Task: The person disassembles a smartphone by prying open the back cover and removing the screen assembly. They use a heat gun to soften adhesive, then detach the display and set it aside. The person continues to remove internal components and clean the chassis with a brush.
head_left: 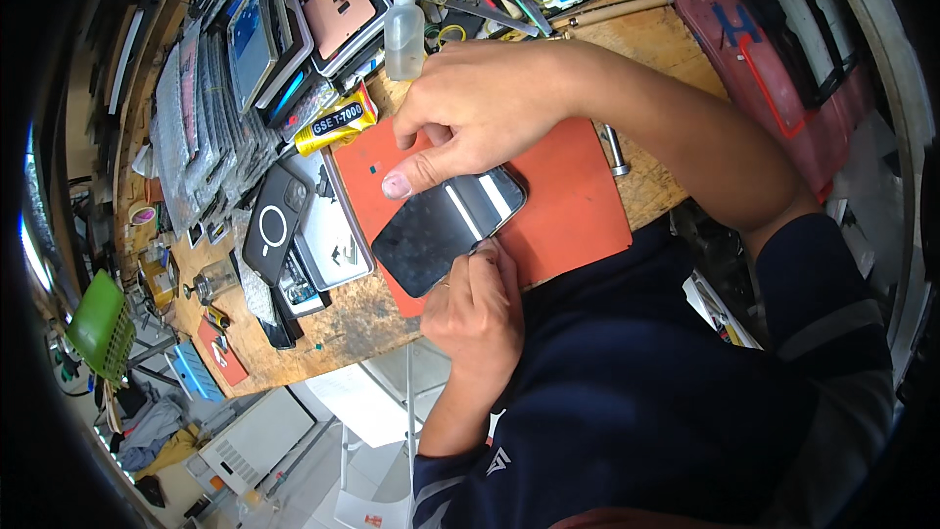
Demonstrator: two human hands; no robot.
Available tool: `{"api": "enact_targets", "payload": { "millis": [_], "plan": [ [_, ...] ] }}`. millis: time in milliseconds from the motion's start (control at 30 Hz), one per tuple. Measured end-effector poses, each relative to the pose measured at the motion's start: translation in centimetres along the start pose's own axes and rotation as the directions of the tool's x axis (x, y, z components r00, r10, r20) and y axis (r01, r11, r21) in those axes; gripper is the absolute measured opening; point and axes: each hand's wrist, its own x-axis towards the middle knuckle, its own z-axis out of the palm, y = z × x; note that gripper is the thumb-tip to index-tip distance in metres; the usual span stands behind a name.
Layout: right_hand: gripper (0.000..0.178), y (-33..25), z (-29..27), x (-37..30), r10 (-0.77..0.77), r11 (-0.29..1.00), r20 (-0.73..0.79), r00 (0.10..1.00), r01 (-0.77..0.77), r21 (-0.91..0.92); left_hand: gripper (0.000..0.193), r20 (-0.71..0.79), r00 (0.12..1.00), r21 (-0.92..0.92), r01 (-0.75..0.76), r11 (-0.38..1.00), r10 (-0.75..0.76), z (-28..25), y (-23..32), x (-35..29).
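Note:
A smartphone (419, 243) with a dark, glossy screen lies flat on an orange-red mat (578, 201). At its near edge, my left hand (478, 312) is closed, fingertips pinched together against the phone's side. Whatever they may pinch is too small to make out. My right hand (480, 103) reaches in from the right over the far part of the phone and mat. Its thumb and forefinger are apart with nothing visible between them. The palm side and the other fingers are mostly hidden. A tiny dark green piece (373, 169) rests on the mat near the right thumb.
Left of the mat are a yellow glue tube (338, 121), a black phone case (274, 222) and a white tray (328, 235). A clear needle bottle (403, 36) stands beyond my right hand. Bubble-wrapped parts (196, 127) and jumbled tools crowd the back. A metal screw-like rod (615, 150) lies right.

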Motion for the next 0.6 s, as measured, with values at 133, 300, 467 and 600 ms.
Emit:
{"api": "enact_targets", "payload": {
  "millis": [133, 300, 467, 600],
  "plan": [
    [0.067, 0.06, 0.09, 0.03, -0.005, 1.0, -0.008, 1.0, 0.005, 0.001, 0.015, 0.005, 1.0, 0.005, 0.004, 1.0, -0.004, -0.03, 0.01, -0.05],
    [0.068, -0.01, -0.08, 0.05, 0.001, 1.0, -0.005, 1.0, -0.001, -0.018, 0.015, 0.002, 1.0, 0.006, -0.007, 1.0, 0.007, 0.04, -0.06, 0.02],
    [0.068, -0.17, -0.07, -0.02, -0.006, 1.0, -0.005, 1.0, 0.007, 0.007, 0.015, 0.007, 1.0, 0.006, 0.005, 1.0, -0.005, 0.0, -0.07, -0.13],
    [0.068, 0.23, 0.1, -0.06, -0.028, 1.0, -0.033, 0.999, 0.028, 0.005, 0.016, -0.01, 1.0, -0.003, -0.005, 1.0, 0.005, 0.27, -0.04, 0.03]
  ]
}}
